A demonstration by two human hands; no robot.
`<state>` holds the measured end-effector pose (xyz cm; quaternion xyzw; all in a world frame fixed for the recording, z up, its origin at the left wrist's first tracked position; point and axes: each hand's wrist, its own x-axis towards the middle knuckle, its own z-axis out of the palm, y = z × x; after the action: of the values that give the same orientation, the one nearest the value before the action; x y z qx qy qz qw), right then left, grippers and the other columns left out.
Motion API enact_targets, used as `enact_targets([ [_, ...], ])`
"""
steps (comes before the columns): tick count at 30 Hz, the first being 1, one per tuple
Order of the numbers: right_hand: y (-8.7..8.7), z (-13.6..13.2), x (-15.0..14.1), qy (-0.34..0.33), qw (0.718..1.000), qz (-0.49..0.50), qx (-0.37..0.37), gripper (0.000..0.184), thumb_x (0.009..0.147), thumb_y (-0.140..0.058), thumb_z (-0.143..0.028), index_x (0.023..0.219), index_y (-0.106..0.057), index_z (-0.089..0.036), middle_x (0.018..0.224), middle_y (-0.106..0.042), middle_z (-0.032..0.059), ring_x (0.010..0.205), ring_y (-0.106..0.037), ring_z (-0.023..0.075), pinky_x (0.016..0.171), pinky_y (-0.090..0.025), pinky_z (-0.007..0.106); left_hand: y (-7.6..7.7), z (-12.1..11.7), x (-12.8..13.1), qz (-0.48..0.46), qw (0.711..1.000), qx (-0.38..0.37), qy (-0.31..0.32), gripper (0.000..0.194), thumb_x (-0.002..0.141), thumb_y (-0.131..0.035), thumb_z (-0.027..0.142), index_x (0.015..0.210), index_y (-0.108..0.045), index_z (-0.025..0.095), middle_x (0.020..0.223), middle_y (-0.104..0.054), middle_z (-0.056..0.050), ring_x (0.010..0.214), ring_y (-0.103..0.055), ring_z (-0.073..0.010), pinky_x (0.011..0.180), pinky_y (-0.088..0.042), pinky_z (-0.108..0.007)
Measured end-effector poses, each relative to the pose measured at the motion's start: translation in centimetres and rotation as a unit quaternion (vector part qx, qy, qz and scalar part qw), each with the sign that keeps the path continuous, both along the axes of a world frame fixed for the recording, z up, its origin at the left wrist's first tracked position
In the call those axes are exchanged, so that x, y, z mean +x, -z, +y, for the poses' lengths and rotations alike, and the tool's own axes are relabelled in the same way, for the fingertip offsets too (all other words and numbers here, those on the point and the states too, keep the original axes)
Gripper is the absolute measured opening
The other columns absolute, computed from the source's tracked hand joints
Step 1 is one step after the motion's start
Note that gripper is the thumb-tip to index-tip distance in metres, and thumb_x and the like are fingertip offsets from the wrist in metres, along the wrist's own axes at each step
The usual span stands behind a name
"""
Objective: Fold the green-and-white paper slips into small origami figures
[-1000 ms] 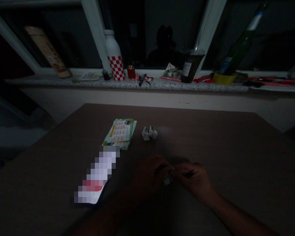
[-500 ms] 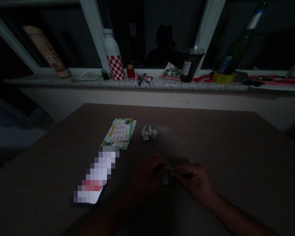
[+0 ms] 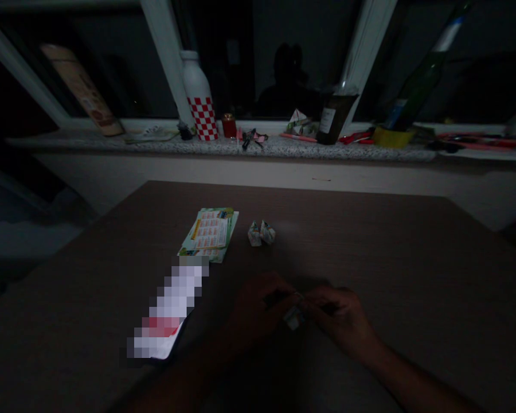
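Between my hands is a small folded paper piece (image 3: 293, 319), pale with printed patches, low over the table (image 3: 395, 246). My left hand (image 3: 260, 304) pinches it from the left, fingers closed. From the other side my right hand (image 3: 337, 312) closes thumb and fingertips on its upper edge. Dim light and my fingers hide much of its shape. Beyond my hands, two small folded paper pieces (image 3: 261, 233) stand side by side. A stack of printed green-and-white papers (image 3: 210, 232) lies to their left.
A phone with a blurred-out lit screen (image 3: 167, 307) lies left of my hands. Along the stone windowsill (image 3: 284, 146) stand a red-checked white bottle (image 3: 200, 100), a small red jar (image 3: 229, 125), a dark drink cup (image 3: 333, 117), a tan tumbler (image 3: 83, 92) and a green bottle (image 3: 421, 74).
The folded paper shows a little more below my fingers now. My left fingers have shifted slightly downward. Everything on the table and sill stays in place.
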<state>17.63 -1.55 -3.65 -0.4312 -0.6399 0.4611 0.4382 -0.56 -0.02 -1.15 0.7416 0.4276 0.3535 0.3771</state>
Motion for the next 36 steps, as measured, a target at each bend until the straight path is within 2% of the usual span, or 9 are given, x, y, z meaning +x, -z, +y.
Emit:
enact_targets([
  [4,0.1,0.1,-0.1,-0.007,1.0,-0.003,0.003,0.013,0.081,-0.065,-0.028,0.077,-0.074,-0.018,0.066,-0.073,0.0029,0.057,-0.067,0.0133,0.052,-0.05,0.019,0.0,0.1,-0.2,0.034,0.999,0.021,-0.004,0.01,0.081,-0.064,0.024,0.08,-0.07,0.017,0.073,-0.067,-0.001,0.068,-0.061,-0.0127,0.065,-0.043,-0.023],
  [9,0.1,0.0,-0.1,-0.02,0.999,-0.036,0.03,0.014,0.082,-0.063,-0.026,0.078,-0.074,-0.018,0.069,-0.074,0.0035,0.06,-0.068,0.0145,0.055,-0.052,0.02,-0.1,0.1,-1.1,0.086,0.993,0.068,0.053,0.01,0.083,-0.059,0.022,0.085,-0.068,0.018,0.078,-0.067,-0.002,0.073,-0.061,-0.0141,0.07,-0.044,-0.025],
  [13,-0.2,-0.2,0.0,-0.018,0.993,-0.09,0.069,0.017,0.085,-0.06,-0.026,0.08,-0.074,-0.018,0.068,-0.074,0.0038,0.058,-0.067,0.0149,0.053,-0.05,0.021,-0.3,0.3,-1.3,0.062,0.99,0.096,0.077,0.014,0.084,-0.055,0.023,0.084,-0.067,0.017,0.079,-0.066,-0.004,0.075,-0.06,-0.0152,0.071,-0.045,-0.026],
  [20,-0.7,-0.3,-0.2,-0.001,0.989,-0.095,0.115,0.017,0.085,-0.06,-0.027,0.079,-0.073,-0.017,0.062,-0.07,0.0025,0.053,-0.063,0.0135,0.05,-0.046,0.021,-0.7,0.0,-0.6,0.018,0.998,0.067,0.008,0.009,0.079,-0.06,0.021,0.075,-0.067,0.016,0.073,-0.066,-0.003,0.068,-0.06,-0.0139,0.066,-0.045,-0.025],
  [27,-1.1,-0.4,-0.4,-0.003,0.988,-0.102,0.117,0.018,0.087,-0.057,-0.027,0.083,-0.073,-0.019,0.068,-0.072,0.0024,0.057,-0.065,0.0138,0.053,-0.048,0.021,-0.8,-0.5,0.1,-0.011,0.999,0.035,-0.016,0.01,0.079,-0.059,0.018,0.073,-0.066,0.014,0.072,-0.065,-0.002,0.067,-0.06,-0.0135,0.064,-0.044,-0.024],
  [31,-1.5,-0.5,-0.4,0.016,0.992,-0.075,0.101,0.021,0.087,-0.056,-0.029,0.08,-0.072,-0.018,0.067,-0.071,0.0028,0.057,-0.064,0.0141,0.053,-0.049,0.021,-1.1,-0.6,0.2,-0.021,0.999,-0.015,-0.019,0.013,0.082,-0.057,0.022,0.074,-0.065,0.014,0.071,-0.064,-0.002,0.068,-0.059,-0.0138,0.064,-0.044,-0.024],
  [36,-1.7,-0.5,-0.5,0.036,0.993,-0.052,0.096,0.016,0.085,-0.059,-0.027,0.079,-0.072,-0.019,0.066,-0.071,0.002,0.057,-0.065,0.0142,0.053,-0.051,0.021,-1.2,-0.5,0.0,-0.017,0.999,-0.027,-0.025,0.014,0.082,-0.058,0.023,0.072,-0.063,0.016,0.069,-0.062,0.0,0.067,-0.057,-0.0133,0.064,-0.042,-0.023],
])
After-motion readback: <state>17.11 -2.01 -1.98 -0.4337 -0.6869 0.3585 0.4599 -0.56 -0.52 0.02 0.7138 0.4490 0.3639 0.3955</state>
